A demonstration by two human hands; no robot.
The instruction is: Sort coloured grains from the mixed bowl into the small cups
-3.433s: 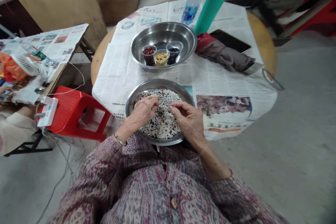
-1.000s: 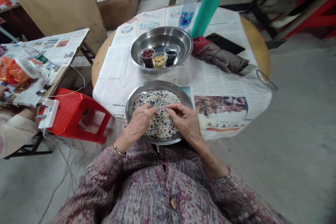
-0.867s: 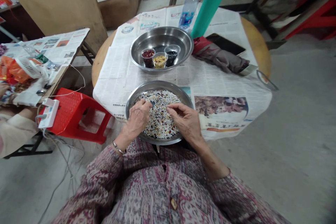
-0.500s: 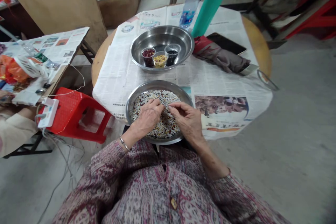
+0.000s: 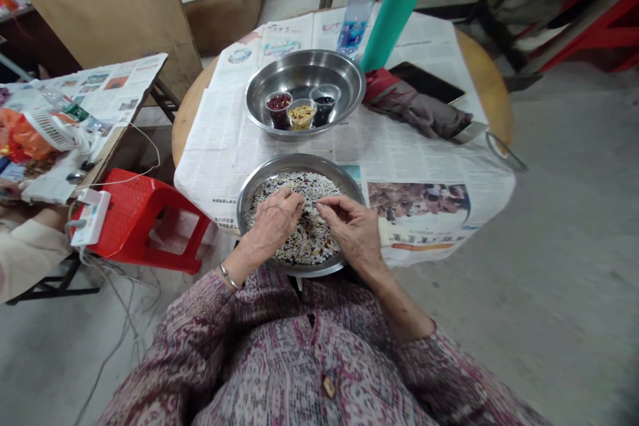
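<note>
The grains (image 5: 309,239), mostly white flecked with black, yellow and red, lie spread over the floor of the near bowl (image 5: 294,163), beneath the fingertips of both hands; the left hand (image 5: 273,219) is over the bowl's left part, fingers curled, its tips at the grains; whether they are clamped on anything is hidden; the right hand (image 5: 354,226) comes in over the right rim, thumb and forefinger close together at the tips, other fingers bent; whether they meet or pinch a grain is too small to tell; the hands are apart, grains showing between them; beyond, on the newspaper (image 5: 214,140), stands the far bowl (image 5: 299,66), holding the red cup (image 5: 278,114) at left, the yellow cup (image 5: 302,116) in the middle and the black cup (image 5: 323,106) at right; behind its right side stand the clear bottle (image 5: 354,20) and the green bottle (image 5: 399,10); a red stool (image 5: 134,213) is left of the table (image 5: 492,93)
</note>
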